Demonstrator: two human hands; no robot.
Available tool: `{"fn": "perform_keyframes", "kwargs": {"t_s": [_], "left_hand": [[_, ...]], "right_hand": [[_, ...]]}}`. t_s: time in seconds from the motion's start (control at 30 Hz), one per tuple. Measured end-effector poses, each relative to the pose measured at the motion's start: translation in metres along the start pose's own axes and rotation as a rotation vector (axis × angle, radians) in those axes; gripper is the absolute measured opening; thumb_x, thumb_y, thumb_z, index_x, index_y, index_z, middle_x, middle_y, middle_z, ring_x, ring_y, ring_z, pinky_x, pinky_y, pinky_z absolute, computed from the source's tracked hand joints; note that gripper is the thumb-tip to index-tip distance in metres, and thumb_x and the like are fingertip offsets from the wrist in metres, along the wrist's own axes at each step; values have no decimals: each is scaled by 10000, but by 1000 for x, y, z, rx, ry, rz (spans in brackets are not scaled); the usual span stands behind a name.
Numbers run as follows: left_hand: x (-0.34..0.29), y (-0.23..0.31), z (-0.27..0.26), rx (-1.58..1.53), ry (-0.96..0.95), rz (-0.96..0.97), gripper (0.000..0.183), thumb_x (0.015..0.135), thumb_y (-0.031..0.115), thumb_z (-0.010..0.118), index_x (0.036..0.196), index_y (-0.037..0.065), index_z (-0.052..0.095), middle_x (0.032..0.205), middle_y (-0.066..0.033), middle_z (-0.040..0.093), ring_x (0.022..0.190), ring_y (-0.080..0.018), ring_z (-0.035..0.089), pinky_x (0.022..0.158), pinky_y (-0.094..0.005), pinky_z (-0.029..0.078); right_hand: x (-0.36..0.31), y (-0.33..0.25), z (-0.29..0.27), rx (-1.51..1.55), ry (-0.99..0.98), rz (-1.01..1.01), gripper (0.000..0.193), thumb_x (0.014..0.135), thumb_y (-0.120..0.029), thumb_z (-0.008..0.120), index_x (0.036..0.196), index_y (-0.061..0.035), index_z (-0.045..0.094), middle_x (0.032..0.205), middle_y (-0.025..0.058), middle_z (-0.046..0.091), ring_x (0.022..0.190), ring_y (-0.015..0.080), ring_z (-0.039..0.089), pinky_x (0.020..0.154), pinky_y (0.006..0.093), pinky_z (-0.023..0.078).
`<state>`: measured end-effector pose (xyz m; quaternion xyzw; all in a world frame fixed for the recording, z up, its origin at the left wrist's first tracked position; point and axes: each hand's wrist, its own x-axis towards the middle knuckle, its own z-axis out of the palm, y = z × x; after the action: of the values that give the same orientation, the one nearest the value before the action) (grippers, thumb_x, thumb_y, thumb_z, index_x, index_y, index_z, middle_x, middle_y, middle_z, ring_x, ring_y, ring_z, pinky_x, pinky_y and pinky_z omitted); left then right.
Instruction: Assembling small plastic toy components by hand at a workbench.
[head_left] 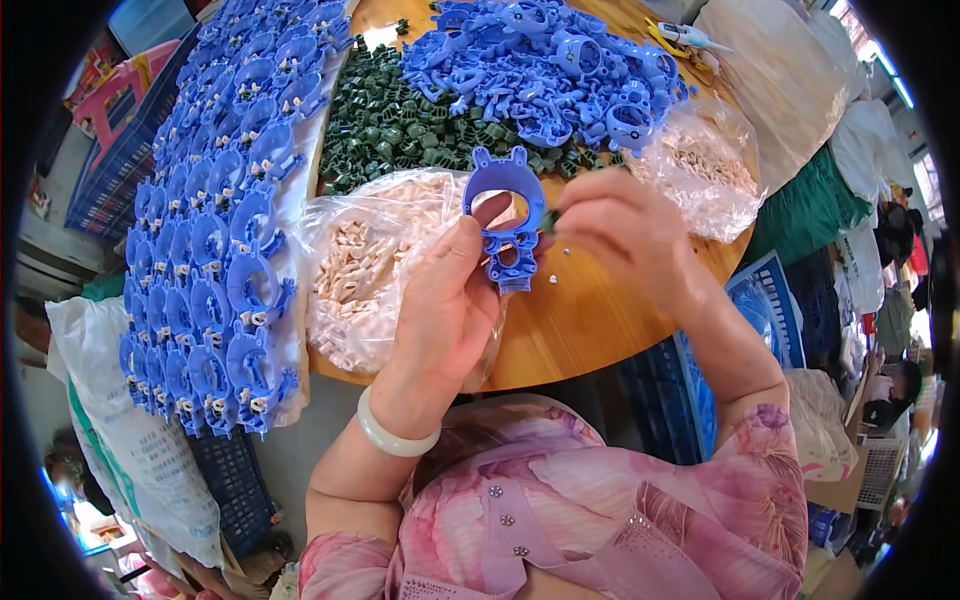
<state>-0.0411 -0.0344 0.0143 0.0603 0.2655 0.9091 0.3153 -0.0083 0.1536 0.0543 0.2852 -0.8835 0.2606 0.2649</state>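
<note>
Upright in my left hand (452, 275) is a blue plastic figure frame (516, 240), with two small ears on top, a large round opening and a smaller body below. My thumb and fingers close around its left side. My right hand (625, 225) is at the frame's right edge, its fingers curled together and slightly blurred. At its fingertips shows a small dark green plastic piece (549, 222), partly hidden. Just beyond lies a heap of dark green plastic clips (400, 125). A clear bag of small cream-coloured parts (350, 265) rests beside my left wrist.
Loose blue plastic parts (500, 75) are heaped at the far side of the round wooden table (600, 320). Another bag of cream parts (700, 165) lies at right. Rows of blue frames (210, 230) cover a board at left. Yellow-handled cutters (680, 45) lie far right.
</note>
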Motion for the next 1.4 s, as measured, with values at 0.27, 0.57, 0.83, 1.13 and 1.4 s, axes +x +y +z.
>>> {"fn": "perform_keyframes", "kwargs": {"t_s": [0.27, 0.57, 0.83, 1.13, 1.4], "left_hand": [[1, -3, -10, -55, -84, 35, 367, 974, 228, 408, 1230, -31, 450, 1118, -114, 571, 983, -156, 572, 856, -298, 476], [-1, -4, -11, -43, -45, 55, 340, 963, 209, 442, 1209, -23, 480, 1087, -87, 578, 964, -130, 566, 840, -265, 470], [0, 1, -4, -32, 9, 13, 338, 959, 207, 453, 1202, -26, 486, 999, -76, 601, 867, -116, 595, 759, -242, 496], [0, 3, -3, -43, 5, -29, 358, 952, 248, 466, 1183, -24, 500, 998, -86, 600, 883, -126, 598, 757, -247, 502], [-1, 5, -4, -32, -21, -12, 331, 940, 226, 492, 1158, -22, 516, 984, -97, 619, 873, -141, 618, 747, -243, 514]], "right_hand": [[3, -17, 17, -284, -152, -204, 190, 669, -141, 610, 851, -107, 567, 987, 22, 536, 859, 188, 545, 681, 326, 410], [9, -17, 21, -293, -176, -225, 197, 666, -141, 605, 858, -111, 576, 967, 24, 532, 854, 196, 527, 698, 334, 413], [8, -14, 25, -79, -68, -110, 144, 664, -102, 628, 804, -111, 598, 917, 0, 551, 802, 201, 547, 716, 322, 432], [7, -19, 23, -141, -44, -123, 160, 663, -80, 654, 813, -116, 611, 948, -4, 586, 768, 197, 555, 668, 314, 443], [7, -21, 23, -142, -63, -92, 269, 650, -57, 716, 904, -114, 653, 929, 27, 583, 746, 220, 547, 623, 308, 448]]}}
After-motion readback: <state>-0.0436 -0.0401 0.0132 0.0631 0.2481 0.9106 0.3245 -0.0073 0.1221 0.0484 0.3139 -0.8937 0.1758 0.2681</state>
